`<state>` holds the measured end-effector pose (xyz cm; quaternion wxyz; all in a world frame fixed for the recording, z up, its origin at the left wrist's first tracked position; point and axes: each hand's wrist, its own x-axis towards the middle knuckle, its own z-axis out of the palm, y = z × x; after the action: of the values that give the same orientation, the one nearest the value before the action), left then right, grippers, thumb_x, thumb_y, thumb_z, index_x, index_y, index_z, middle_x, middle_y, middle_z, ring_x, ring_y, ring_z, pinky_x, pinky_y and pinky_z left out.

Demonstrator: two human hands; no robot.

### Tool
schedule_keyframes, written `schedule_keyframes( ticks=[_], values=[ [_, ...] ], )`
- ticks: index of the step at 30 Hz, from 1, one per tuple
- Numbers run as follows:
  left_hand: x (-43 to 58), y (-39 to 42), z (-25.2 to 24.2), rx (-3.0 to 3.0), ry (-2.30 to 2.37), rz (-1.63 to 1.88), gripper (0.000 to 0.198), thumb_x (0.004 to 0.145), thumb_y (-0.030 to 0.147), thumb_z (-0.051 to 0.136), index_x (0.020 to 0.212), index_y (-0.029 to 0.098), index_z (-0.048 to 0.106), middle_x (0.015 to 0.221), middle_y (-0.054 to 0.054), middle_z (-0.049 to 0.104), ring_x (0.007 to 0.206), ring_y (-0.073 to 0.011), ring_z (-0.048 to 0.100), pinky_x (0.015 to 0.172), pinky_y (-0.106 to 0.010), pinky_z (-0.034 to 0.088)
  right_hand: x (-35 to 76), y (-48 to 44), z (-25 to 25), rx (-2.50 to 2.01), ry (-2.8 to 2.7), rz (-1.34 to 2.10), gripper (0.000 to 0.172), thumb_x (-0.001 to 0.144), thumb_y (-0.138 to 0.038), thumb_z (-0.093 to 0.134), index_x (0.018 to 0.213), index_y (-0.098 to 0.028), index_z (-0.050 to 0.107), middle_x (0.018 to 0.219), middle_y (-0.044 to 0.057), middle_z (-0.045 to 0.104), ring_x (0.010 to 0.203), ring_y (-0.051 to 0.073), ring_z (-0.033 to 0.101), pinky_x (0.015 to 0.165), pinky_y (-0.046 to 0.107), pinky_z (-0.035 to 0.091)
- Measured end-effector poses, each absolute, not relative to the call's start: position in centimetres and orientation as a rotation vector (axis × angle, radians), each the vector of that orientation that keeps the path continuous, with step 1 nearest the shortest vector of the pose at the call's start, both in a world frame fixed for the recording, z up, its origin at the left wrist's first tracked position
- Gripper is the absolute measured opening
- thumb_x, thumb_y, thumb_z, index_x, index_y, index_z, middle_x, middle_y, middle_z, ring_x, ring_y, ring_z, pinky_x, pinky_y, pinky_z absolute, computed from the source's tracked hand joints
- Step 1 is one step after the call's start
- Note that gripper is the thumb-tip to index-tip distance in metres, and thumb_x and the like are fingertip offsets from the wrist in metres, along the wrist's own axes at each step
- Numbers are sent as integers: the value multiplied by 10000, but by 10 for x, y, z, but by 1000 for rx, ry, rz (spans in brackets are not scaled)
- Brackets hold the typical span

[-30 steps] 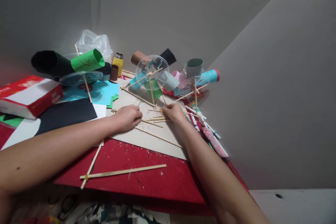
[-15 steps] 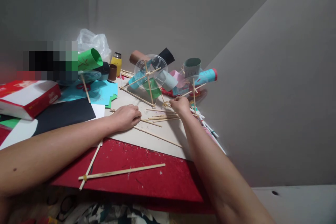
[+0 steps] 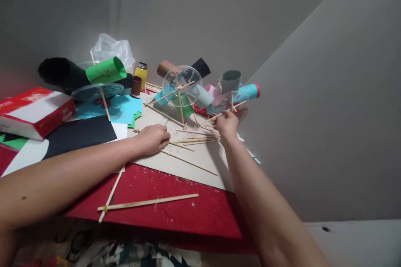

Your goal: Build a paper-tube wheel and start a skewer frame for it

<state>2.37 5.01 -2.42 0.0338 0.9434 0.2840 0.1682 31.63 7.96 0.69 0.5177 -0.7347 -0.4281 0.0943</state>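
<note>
My left hand (image 3: 155, 138) rests on the pale board (image 3: 200, 160) with its fingers curled over thin wooden sticks; what it grips, if anything, is hidden. At the right, my right hand (image 3: 227, 124) has closed fingers beside the stick frame under a clear disc (image 3: 226, 96); whatever is between them cannot be made out. Loose sticks (image 3: 197, 138) lie between the hands. Behind them stands a stick frame with a clear round lid (image 3: 182, 86) and coloured paper tubes. Two sticks joined by a yellow band (image 3: 105, 208) lie near the front edge.
A red and white box (image 3: 37, 110) and black paper (image 3: 81, 137) lie at the left. Further back are a green paper tube (image 3: 106, 70), a plastic bag (image 3: 114, 52) and a yellow bottle (image 3: 142, 76). The red table (image 3: 150, 221) meets a grey wall on the right.
My right hand has moved right and slightly back, from beside the lidded frame toward the frame at the right. My left hand stays in place. The view has shifted slightly.
</note>
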Motion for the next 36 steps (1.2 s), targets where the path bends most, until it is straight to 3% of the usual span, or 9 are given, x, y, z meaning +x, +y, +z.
schedule_keyframes(
  ticks=[5, 9, 16, 22, 27, 30, 36],
  values=[
    [22, 50, -24, 2908, 859, 526, 241, 897, 231, 466, 813, 159, 680, 852, -83, 636, 828, -197, 570, 673, -289, 381, 276, 43, 10, -1538, -975, 532, 277, 680, -224, 610, 952, -172, 630, 685, 18, 686, 638, 151, 638, 494, 216, 464],
    [21, 51, -24, 2900, 849, 524, 244, 899, 241, 468, 832, 160, 688, 856, -83, 638, 829, -196, 570, 681, -286, 383, 267, 8, 16, -1373, -948, 710, 307, 621, -299, 701, 903, -187, 656, 695, 10, 692, 694, 146, 663, 549, 210, 482],
    [19, 51, -21, 2860, 855, 499, 256, 896, 271, 488, 937, 164, 717, 910, -96, 658, 870, -216, 591, 727, -302, 416, 286, -16, 20, -1179, -851, 888, 294, 564, -264, 763, 830, -188, 662, 671, -9, 650, 573, 94, 603, 450, 159, 426],
    [16, 46, -2, 2611, 904, 564, 278, 876, 285, 522, 1030, 140, 702, 989, -89, 703, 851, -177, 631, 747, -262, 457, 288, -25, 16, -1033, -805, 963, 306, 527, -253, 791, 795, -150, 684, 618, 1, 646, 425, 42, 449, 348, 129, 268],
    [49, 44, 25, 2666, 952, 490, 265, 857, 271, 525, 1000, 150, 712, 874, -66, 726, 725, -151, 629, 653, -232, 437, 286, -33, 28, -959, -815, 971, 334, 552, -284, 800, 841, -141, 716, 677, 49, 703, 432, 46, 442, 352, 140, 236],
    [83, 45, 39, 2890, 951, 247, 243, 854, 266, 509, 915, 175, 727, 860, -72, 725, 740, -176, 637, 644, -249, 423, 288, -39, 38, -904, -812, 882, 338, 585, -306, 776, 884, -160, 715, 680, 37, 708, 429, 49, 427, 352, 147, 215],
    [140, 60, 40, 2887, 1130, 137, 228, 814, 254, 530, 858, 186, 743, 824, -100, 716, 793, -233, 660, 695, -289, 457, 292, -47, 47, -830, -788, 721, 334, 640, -290, 703, 956, -181, 693, 695, 29, 716, 429, 57, 410, 363, 165, 200]
  ],
)
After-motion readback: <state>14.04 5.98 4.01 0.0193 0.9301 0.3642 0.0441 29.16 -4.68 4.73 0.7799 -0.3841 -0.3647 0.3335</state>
